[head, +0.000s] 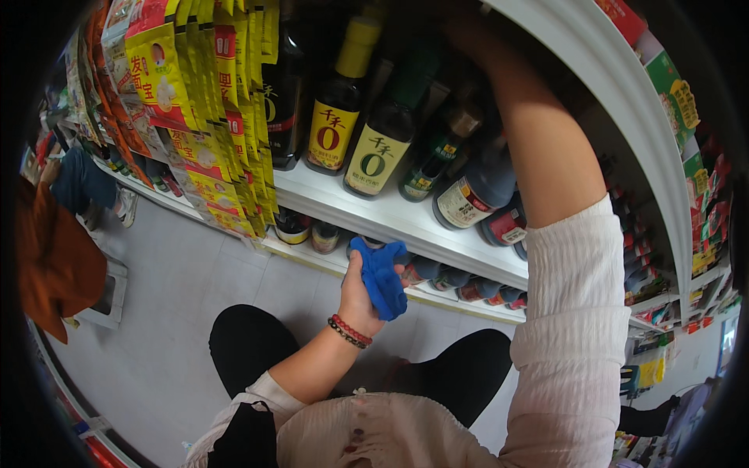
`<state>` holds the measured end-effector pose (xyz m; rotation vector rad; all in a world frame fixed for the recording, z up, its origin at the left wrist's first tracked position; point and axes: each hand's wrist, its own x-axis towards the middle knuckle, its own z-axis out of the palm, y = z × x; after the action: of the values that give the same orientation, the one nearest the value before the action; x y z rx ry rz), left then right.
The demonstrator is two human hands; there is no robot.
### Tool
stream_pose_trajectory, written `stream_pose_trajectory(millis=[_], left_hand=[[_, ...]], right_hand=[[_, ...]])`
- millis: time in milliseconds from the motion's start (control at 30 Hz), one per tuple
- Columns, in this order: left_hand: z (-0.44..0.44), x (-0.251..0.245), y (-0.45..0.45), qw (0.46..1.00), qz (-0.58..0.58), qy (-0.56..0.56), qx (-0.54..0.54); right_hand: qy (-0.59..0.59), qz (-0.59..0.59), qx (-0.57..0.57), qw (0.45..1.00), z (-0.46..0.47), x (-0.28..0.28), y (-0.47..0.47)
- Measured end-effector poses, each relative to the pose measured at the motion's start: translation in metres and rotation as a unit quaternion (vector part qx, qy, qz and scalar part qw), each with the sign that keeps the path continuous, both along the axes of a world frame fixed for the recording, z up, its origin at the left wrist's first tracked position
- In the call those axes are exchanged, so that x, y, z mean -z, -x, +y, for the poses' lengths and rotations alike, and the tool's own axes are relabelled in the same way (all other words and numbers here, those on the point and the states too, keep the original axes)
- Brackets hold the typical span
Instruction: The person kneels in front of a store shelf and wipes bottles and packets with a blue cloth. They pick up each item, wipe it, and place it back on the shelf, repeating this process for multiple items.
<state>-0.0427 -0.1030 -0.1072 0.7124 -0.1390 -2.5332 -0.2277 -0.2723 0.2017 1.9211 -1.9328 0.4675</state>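
Note:
My left hand (pixel 358 295) holds a crumpled blue cloth (pixel 383 279) in front of the shelf edge, palm up, with beaded bracelets on the wrist. My right arm (pixel 544 146) reaches up into the white shelf (pixel 374 213), behind the front bottles. In deep shadow at the top, my right hand (pixel 468 35) is barely visible, and what it touches is hidden. Below it stand a yellow-capped bottle (pixel 333 131), a green-capped bottle (pixel 377 155), a dark bottle with a green label (pixel 427 169) and a larger dark sauce bottle (pixel 468 202).
Yellow seasoning packets (pixel 205 117) hang in strips at the left shelf end. Jars and bottles (pixel 450 278) line the lower shelf. A curved white shelf edge (pixel 632 88) arches beside my right arm. At far left is another person (pixel 82 178), near an orange-brown garment (pixel 58 257).

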Motion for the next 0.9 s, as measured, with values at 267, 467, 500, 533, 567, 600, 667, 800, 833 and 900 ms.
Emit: stream_pose_trajectory(millis=[267,467,500,533,567,600,667,800,833,900], left_hand=[[0.0003,0.0,0.0012,1.0,0.018,0.008,-0.009],[0.0007,0.0012,0.0018,1.0,0.016,0.019,-0.013],[0.0008,0.0011,0.0017,1.0,0.014,0.02,-0.013],[0.0008,0.001,0.0016,1.0,0.002,0.021,-0.013],[0.0008,0.0007,0.0014,1.0,0.011,0.02,-0.012],[0.0008,0.0005,0.0012,1.0,0.009,0.019,-0.01],[0.0004,0.0,0.0011,1.0,0.01,0.018,-0.009],[-0.0002,-0.0006,0.0018,1.0,0.016,0.016,-0.004],[-0.0001,-0.0006,0.0023,1.0,0.003,0.016,-0.004],[0.0005,-0.0004,0.0039,1.0,0.008,0.014,-0.016]], right_hand=[[-0.01,-0.008,0.002,1.0,-0.0026,-0.0042,0.0007],[-0.011,-0.014,-0.003,1.0,-0.0064,-0.0032,0.0017],[-0.011,-0.014,-0.005,1.0,-0.0064,-0.0029,0.0018],[-0.011,-0.014,-0.005,1.0,-0.0063,-0.0029,0.0019],[-0.01,-0.016,-0.006,1.0,-0.006,-0.0031,0.002],[-0.01,-0.017,-0.007,1.0,-0.0059,-0.0032,0.002],[-0.01,-0.019,-0.007,1.0,-0.0053,-0.0041,0.0023],[-0.009,-0.023,-0.008,1.0,-0.0028,-0.0071,0.0038],[-0.008,-0.023,-0.008,1.0,-0.0018,-0.0074,0.004],[-0.008,-0.026,-0.007,1.0,0.0011,-0.0087,0.0036]])
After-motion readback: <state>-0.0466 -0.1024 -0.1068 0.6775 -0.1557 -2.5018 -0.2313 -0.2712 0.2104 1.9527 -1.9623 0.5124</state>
